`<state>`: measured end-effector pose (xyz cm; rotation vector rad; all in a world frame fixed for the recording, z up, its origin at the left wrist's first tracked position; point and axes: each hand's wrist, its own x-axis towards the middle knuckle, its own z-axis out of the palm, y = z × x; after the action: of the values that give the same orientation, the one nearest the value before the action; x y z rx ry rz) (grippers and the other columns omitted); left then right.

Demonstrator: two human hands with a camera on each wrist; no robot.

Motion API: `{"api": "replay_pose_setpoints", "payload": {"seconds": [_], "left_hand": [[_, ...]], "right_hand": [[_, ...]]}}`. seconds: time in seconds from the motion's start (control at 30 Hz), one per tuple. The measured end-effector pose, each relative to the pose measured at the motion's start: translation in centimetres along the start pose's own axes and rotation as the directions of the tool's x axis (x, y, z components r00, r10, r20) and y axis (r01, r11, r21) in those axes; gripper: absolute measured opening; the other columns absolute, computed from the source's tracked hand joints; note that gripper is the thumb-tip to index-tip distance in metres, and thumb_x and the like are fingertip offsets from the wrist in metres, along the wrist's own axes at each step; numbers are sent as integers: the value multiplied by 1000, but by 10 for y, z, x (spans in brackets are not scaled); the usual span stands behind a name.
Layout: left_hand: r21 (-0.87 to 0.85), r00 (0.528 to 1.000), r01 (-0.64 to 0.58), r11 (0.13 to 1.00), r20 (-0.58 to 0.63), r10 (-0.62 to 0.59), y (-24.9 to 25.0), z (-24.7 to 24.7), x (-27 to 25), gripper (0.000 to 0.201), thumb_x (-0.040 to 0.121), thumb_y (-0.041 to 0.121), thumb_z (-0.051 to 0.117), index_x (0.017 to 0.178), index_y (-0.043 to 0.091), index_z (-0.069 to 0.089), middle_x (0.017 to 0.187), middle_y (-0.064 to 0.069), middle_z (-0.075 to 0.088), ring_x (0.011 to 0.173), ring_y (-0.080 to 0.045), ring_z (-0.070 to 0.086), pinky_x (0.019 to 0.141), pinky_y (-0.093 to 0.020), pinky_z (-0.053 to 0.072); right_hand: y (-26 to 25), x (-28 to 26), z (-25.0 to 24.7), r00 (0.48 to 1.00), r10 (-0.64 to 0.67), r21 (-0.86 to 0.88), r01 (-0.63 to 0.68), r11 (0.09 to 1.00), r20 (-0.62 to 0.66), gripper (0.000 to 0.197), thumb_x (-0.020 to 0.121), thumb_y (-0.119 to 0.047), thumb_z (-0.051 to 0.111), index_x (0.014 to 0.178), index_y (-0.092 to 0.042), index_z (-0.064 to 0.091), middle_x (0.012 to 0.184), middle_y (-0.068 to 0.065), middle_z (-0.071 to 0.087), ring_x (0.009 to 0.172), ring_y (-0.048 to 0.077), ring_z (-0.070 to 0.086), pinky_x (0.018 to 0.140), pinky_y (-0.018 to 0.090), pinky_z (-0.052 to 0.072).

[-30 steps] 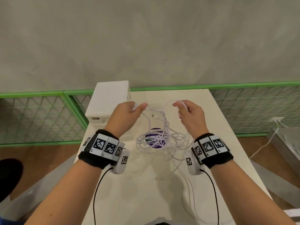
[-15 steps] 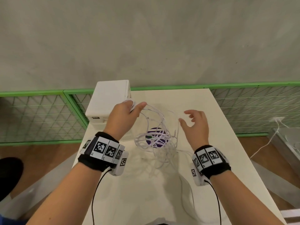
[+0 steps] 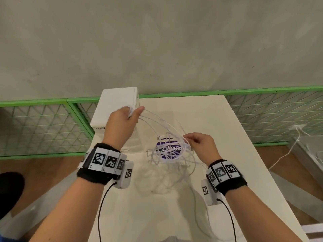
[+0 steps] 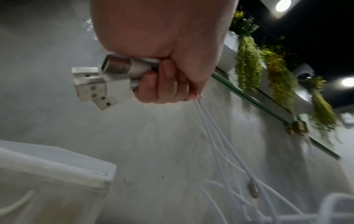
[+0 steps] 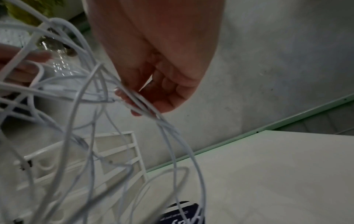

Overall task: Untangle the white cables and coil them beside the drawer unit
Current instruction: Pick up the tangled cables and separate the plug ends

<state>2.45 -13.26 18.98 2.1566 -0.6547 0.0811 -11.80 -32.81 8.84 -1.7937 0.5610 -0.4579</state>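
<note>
A tangle of thin white cables hangs between my hands over the middle of the white table. My left hand is raised in front of the white drawer unit and grips a bunch of cable ends; in the left wrist view their USB plugs stick out of my fist and the cables trail down. My right hand sits lower and pinches several strands between thumb and fingers. The drawer unit shows behind the loops.
A round purple-and-white lid or disc lies on the table under the tangle. A green-framed mesh fence runs behind the table on both sides. Another white cable lies on the floor to the right.
My right hand, open and empty half a second ago, has closed on strands of the tangle. My left hand has lifted slightly with the plugs, drawing the cables into arcs.
</note>
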Motion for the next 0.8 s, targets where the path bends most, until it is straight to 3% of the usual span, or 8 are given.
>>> {"api": "replay_pose_setpoints", "payload": {"seconds": [0.1,0.13,0.23,0.3,0.43,0.53,0.63,0.8], "left_hand": [[-8,998,39,999,-49,-39,-3,-9,5,57,92,44,53,74,-11,54,50,1,44,47,-16,39,47,-29,30],[-7,998,40,999,-55,-40,-4,-9,6,57,93,43,53,73,-11,54,50,1,44,47,-15,39,47,-29,29],[4,999,20,1000,-38,-20,-6,-6,7,62,91,48,53,74,-12,54,60,-22,54,53,-28,45,54,-37,38],[-3,1000,22,1000,-10,-22,-4,0,4,60,91,49,52,71,-7,53,63,-21,58,54,-27,46,55,-36,38],[-33,998,-27,999,58,28,9,9,-2,47,92,43,52,57,15,41,58,6,52,53,-11,44,54,-29,33],[-56,997,-47,997,64,51,12,12,-3,46,93,42,52,59,12,41,58,8,52,53,-9,44,53,-23,33],[-93,997,-49,994,58,55,13,15,-5,48,92,40,54,66,1,49,57,7,52,53,-9,46,50,-13,33],[-97,995,-62,993,73,69,13,20,-10,49,91,39,57,56,16,32,57,7,55,54,-11,51,51,-12,33]], "right_hand": [[11,7,-14,993,23,-95,-33,995,-113,24,85,-9,64,73,-30,66,68,-3,67,55,6,59,64,20,47],[16,10,-19,988,36,-149,-59,987,-153,22,86,-11,63,75,-29,65,69,-2,66,53,8,60,63,22,47],[29,15,-31,961,82,-244,-149,958,-264,14,89,-14,57,81,-23,63,72,3,64,62,23,60,66,32,50],[31,15,-34,961,82,-287,-160,945,-265,12,91,-14,54,85,-21,61,75,3,64,71,27,59,67,30,47],[14,12,-24,996,-2,-135,-11,991,-94,14,90,-7,56,88,-18,64,79,-1,64,79,16,57,69,11,43],[-6,6,-17,995,19,80,-27,996,102,24,92,-3,51,86,-19,68,74,0,67,74,15,60,75,26,48],[-22,0,-9,960,64,266,-140,954,274,32,91,5,43,90,-10,71,71,4,70,62,16,61,64,26,51],[-23,-4,9,916,127,-16,-131,991,381,20,91,-8,56,98,-21,68,72,-4,67,47,4,56,50,17,47]]}}
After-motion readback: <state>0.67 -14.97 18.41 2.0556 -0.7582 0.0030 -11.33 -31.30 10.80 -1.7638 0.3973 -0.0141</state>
